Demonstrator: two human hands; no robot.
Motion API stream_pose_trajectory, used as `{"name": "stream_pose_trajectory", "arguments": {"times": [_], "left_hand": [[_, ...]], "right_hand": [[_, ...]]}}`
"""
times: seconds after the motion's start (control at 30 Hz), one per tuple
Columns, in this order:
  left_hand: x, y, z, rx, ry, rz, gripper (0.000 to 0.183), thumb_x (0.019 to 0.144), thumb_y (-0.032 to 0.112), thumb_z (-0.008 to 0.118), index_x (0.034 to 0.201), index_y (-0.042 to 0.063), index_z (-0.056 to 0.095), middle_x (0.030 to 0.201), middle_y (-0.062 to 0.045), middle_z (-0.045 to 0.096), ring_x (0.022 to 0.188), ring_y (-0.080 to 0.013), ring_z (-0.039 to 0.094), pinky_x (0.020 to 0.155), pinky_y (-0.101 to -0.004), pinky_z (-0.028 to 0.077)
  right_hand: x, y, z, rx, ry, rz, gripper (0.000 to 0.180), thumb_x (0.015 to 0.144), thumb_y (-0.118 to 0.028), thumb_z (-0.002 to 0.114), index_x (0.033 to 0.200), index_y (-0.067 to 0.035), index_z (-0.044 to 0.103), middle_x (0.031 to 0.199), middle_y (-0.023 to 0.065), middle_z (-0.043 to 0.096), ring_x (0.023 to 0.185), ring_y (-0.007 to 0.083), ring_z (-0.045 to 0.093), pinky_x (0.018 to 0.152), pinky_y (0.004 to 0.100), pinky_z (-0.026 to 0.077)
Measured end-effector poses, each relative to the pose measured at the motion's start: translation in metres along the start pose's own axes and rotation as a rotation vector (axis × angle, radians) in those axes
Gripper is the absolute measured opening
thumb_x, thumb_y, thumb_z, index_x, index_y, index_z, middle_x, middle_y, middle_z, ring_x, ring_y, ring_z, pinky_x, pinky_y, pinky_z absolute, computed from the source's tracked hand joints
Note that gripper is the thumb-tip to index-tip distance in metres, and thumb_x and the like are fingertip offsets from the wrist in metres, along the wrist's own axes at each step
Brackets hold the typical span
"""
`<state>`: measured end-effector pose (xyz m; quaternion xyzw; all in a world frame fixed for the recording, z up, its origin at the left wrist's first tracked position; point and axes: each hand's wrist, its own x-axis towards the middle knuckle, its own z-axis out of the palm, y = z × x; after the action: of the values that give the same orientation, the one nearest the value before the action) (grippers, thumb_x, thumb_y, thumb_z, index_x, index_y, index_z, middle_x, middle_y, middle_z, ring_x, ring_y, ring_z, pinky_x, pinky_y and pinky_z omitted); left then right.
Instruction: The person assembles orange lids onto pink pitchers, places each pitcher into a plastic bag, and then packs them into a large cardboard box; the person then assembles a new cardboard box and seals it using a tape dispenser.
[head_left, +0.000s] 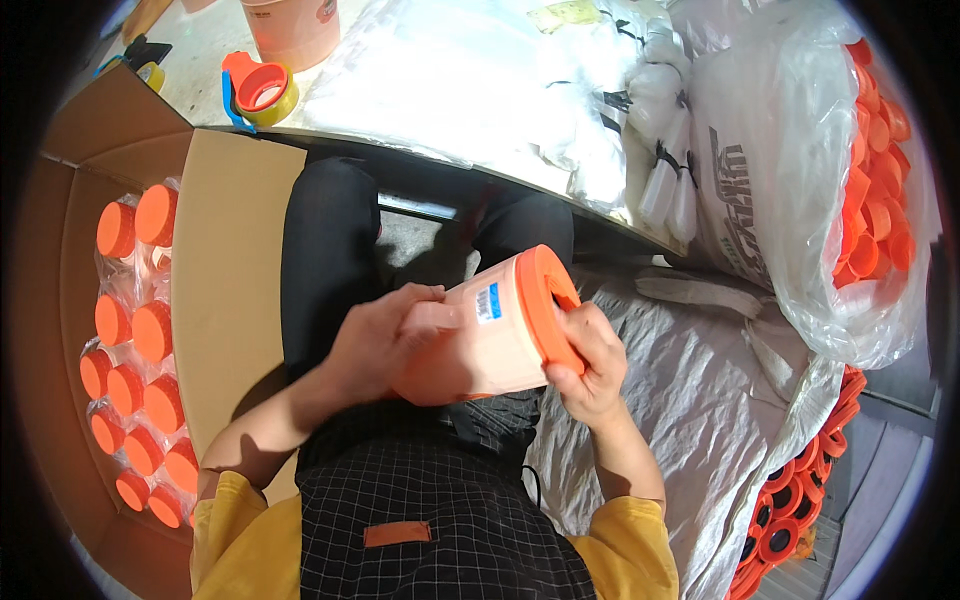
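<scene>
A pinkish translucent plastic jug with an orange lid is held tilted above my lap, its lid end pointing right. My left hand is closed around the jug's handle side. On the other end, my right hand grips the orange lid, thumb on the rim and fingers at its recessed middle. A small blue-and-white barcode label shows on the jug's wall. The jug's base is partly hidden by my left hand.
Left, a cardboard box holds several orange-capped containers. Ahead, a table bears a tape dispenser, another jug and plastic bags. Right, a clear bag holds orange parts; a woven sack lies beside orange ring-shaped lids.
</scene>
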<state>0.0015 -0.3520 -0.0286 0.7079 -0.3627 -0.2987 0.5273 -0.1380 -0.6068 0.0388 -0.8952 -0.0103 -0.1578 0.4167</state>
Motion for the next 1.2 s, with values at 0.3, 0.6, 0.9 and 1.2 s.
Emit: {"name": "stream_pose_trajectory", "arguments": {"times": [0.3,0.6,0.9,1.2], "left_hand": [[0.004,-0.007,-0.008,0.202,0.055,0.095,0.067,0.089,0.031,0.075,0.141,0.001,0.045,0.147,-0.026,0.048,0.112,-0.0394,0.068,0.085,-0.0394,0.06],[-0.013,0.02,0.011,0.256,0.001,0.108,0.057,0.104,0.036,0.055,0.145,-0.002,0.042,0.128,-0.024,0.065,0.103,-0.038,0.072,0.085,-0.0426,0.059],[0.1,0.107,-0.035,-0.096,0.214,0.425,0.015,0.086,0.007,0.071,0.096,0.002,0.062,0.092,-0.008,0.062,0.078,-0.0222,0.061,0.072,-0.035,0.051],[0.316,-0.071,-0.054,0.395,0.319,-0.078,0.02,0.095,0.019,0.062,0.093,0.001,0.072,0.1,-0.016,0.07,0.091,-0.0345,0.065,0.084,-0.0389,0.051]], "right_hand": [[0.018,-0.036,-0.005,-0.22,-0.148,0.113,0.05,0.098,-0.033,0.059,0.132,0.004,0.058,0.09,0.0188,0.052,0.085,0.0389,0.057,0.076,0.0441,0.048],[0.016,-0.007,-0.005,-0.004,-0.075,0.287,0.049,0.097,-0.031,0.059,0.13,0.004,0.062,0.097,0.017,0.057,0.087,0.0311,0.058,0.083,0.0393,0.048],[0.037,0.038,-0.008,0.286,-0.157,0.185,0.055,0.092,-0.035,0.058,0.132,0.003,0.059,0.111,0.0199,0.065,0.105,0.0368,0.061,0.098,0.043,0.046],[0.07,0.061,-0.01,0.35,-0.15,0.128,0.04,0.087,-0.021,0.068,0.12,0.002,0.065,0.102,0.0165,0.067,0.095,0.0357,0.065,0.084,0.0406,0.052]]}}
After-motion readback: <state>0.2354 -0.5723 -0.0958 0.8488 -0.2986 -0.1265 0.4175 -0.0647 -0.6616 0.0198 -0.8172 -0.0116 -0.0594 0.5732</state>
